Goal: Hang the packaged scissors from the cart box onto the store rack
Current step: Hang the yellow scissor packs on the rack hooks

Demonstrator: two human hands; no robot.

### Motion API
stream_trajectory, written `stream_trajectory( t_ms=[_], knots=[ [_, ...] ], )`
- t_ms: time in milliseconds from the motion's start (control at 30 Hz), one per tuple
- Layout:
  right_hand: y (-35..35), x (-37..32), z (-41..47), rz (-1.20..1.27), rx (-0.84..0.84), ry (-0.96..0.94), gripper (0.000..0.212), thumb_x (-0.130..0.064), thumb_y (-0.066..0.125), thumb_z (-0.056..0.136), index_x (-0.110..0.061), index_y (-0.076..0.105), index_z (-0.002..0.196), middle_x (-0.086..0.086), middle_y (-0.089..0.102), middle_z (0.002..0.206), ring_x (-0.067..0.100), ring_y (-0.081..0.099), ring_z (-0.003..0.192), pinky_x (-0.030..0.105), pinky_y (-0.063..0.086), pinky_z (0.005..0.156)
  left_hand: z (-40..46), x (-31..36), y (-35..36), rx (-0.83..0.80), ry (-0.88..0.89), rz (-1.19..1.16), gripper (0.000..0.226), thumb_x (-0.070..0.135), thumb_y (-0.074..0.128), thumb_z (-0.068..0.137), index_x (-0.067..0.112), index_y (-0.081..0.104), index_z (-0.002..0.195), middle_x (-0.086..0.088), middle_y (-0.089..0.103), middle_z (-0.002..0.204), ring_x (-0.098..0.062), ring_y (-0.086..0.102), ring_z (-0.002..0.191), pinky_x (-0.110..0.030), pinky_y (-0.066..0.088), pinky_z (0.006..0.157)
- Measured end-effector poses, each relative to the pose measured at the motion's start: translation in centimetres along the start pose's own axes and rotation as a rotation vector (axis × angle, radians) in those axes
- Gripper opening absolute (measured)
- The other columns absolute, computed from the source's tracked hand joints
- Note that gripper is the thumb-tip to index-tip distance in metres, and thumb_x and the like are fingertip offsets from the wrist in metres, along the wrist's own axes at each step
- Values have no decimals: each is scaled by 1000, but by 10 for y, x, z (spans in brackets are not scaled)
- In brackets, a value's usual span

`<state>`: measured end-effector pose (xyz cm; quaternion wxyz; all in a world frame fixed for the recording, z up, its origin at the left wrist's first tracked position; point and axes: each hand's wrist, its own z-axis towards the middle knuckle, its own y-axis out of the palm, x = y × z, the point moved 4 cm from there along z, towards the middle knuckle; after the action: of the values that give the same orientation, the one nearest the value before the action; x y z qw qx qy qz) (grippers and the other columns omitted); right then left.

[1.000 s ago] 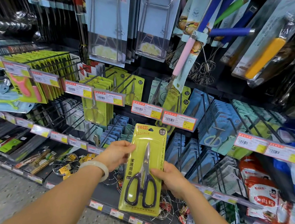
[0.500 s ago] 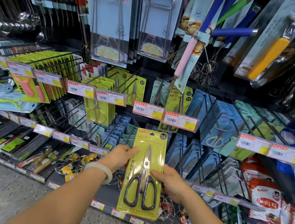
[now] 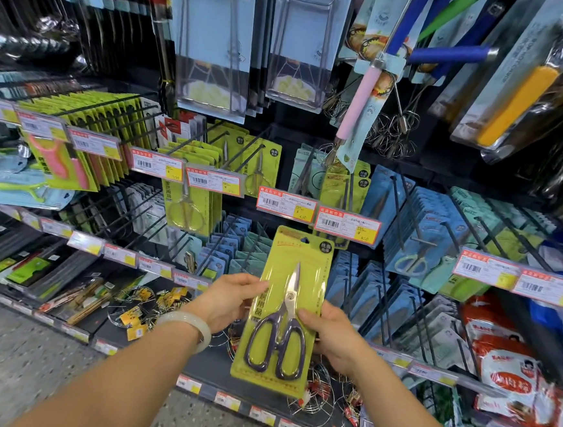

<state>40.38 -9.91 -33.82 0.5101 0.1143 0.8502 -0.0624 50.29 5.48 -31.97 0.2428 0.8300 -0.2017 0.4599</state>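
A: Facing store rack [image 3: 210, 160], crowded hooks. Scissors pack [image 3: 286, 311] held before it, not yet hung.
B: Grip?
A: Left hand [image 3: 229, 302] and right hand [image 3: 334, 338] pinch its edges. Risk: hang hole, seemingly small, misses the peg and the pack drops.

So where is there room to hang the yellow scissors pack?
Hooks behind the two middle price tags look nearly bare, between the lime scissor packs and blue packs. Elsewhere hooks are crowded. Both hands hold the pack.

Bare forearms; pale bangle [image 3: 186, 324], left wrist
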Motion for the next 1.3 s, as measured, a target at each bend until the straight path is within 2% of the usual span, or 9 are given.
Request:
stream_trajectory(
  t_ms=[167, 300, 400, 533, 633, 767, 900, 1100, 1300],
  knots=[
    [-4, -2, 7, -34, 39, -21, 33, -17, 58, 92, -11, 53, 124, 8, 64, 122, 27, 58, 113, 50, 40, 107, -10, -22, -3, -28, -45, -44, 10, 15, 59, 90, 5, 61, 91, -2, 70, 73, -14, 65, 68, -28, 54, 65],
    [-7, -1, 11, -5, 81, -27, 25, -15, 55, 93, -10, 56, 117, 7, 69, 107, 24, 63, 97, 47, 48, 97, -16, -36, -8, -61, -83, 1, 6, 12, 59, 89, 7, 61, 86, -4, 72, 77, -16, 68, 70, -29, 56, 68],
    [-7, 0, 11, -21, 84, -13, 26, -18, 56, 93, -13, 54, 119, 6, 65, 115, 27, 58, 110, 43, 42, 95, -15, -35, -8, -44, -67, 80, 6, 10, 57, 91, 8, 59, 86, 2, 68, 68, -11, 65, 60, -27, 54, 64],
    [-2, -3, 8, -27, 86, 14, 40, -22, 58, 92, -14, 48, 130, 4, 57, 129, 29, 51, 122, 50, 34, 108, -11, -25, -8, -19, -55, 289, 19, 7, 54, 94, 17, 53, 109, -4, 60, 83, -17, 58, 67, -35, 54, 69],
    [-3, -2, 7, -65, 83, 9, 23, -18, 57, 92, -16, 56, 115, 8, 64, 117, 30, 57, 113, 49, 42, 102, -8, -13, -4, -8, -13, 368, 28, 1, 54, 91, 17, 50, 113, -7, 60, 83, -16, 58, 64, -26, 55, 60],
    [1, -3, 4, -68, 55, -8, 19, -17, 55, 94, -17, 57, 112, 5, 66, 113, 26, 59, 107, 43, 48, 95, -1, -7, -9, 45, 34, 190, 12, 0, 59, 88, 12, 58, 89, -3, 57, 78, -15, 55, 68, -27, 52, 65],
    [2, -2, 3, -10, 60, 28, 54, -27, 64, 87, -13, 44, 135, 8, 54, 135, 31, 50, 124, 56, 35, 107, -1, -9, -11, 9, 1, 81, 8, 4, 60, 88, 9, 58, 82, -2, 58, 74, -13, 54, 66, -23, 48, 58],
    [3, -6, 5, 90, 39, -5, 16, -8, 55, 92, -17, 63, 103, -3, 72, 88, 19, 63, 89, 41, 44, 96, 0, -8, -9, -68, -29, 40, 11, 9, 54, 93, 7, 57, 82, -4, 62, 73, -15, 58, 64, -25, 49, 56],
    [8, -8, 6, 73, 104, -17, 25, -15, 63, 88, -10, 62, 113, 12, 67, 115, 32, 57, 116, 50, 38, 108, 2, -14, -16, -69, -40, 23, 15, 3, 53, 87, 10, 49, 75, -4, 50, 69, -14, 49, 59, -24, 46, 55]
  ],
)
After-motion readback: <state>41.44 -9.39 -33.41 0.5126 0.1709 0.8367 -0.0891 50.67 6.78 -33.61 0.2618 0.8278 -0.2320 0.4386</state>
